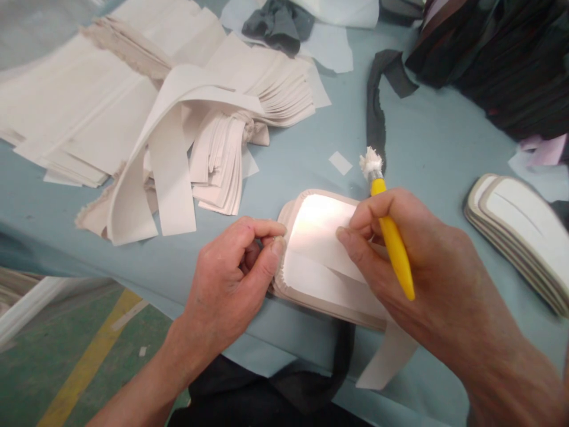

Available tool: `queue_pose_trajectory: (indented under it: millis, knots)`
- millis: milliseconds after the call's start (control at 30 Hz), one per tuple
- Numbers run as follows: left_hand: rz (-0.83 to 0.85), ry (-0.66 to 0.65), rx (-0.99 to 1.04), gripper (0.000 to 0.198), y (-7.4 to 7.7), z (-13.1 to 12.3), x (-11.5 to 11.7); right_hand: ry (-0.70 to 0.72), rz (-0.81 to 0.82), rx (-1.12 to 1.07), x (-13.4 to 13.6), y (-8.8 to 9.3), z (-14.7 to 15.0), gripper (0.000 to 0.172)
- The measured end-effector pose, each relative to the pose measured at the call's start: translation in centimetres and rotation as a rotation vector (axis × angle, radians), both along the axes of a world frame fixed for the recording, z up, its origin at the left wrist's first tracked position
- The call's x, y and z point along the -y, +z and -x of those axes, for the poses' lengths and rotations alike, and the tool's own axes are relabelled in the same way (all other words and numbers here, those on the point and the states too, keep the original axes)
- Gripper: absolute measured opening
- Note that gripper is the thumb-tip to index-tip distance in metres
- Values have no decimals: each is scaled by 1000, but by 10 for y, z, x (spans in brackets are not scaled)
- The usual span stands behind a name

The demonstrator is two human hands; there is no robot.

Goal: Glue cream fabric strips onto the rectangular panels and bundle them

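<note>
A stack of beige, rounded fabric pieces (311, 207) lies on the blue table (435, 148) in front of me. A white strip (326, 284) lies across its top and hangs off the near edge. My left hand (231, 279) is curled, its thumb and forefinger pinching the stack's left edge. My right hand (413, 261) holds a yellow-handled brush (391, 237) with a white tuft pointing away from me, while its fingertips press on the white strip.
Piles of cream fabric strips and cut pieces (169, 112) cover the table's left. A second stack of rounded pieces (520, 231) sits at the right. Dark cloth (502, 53) is heaped at the back right, with a dark strip (377, 112) nearby. The green floor shows at lower left.
</note>
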State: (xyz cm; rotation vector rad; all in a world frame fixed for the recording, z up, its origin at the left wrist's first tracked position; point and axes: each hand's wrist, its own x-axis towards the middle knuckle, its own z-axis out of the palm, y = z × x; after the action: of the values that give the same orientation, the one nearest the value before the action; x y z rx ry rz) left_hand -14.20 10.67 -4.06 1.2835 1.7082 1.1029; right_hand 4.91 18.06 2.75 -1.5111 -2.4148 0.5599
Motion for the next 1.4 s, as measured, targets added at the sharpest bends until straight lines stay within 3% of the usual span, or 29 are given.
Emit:
queue_pose_trajectory:
  millis: [1133,1400]
  knots:
    - [-31,-29,-45,11,-6,1,2,79,113,-67,-14,1,-3,15]
    - [-86,-101,-127,21,-6,1,0,78,90,-68,-11,-2,-2,12]
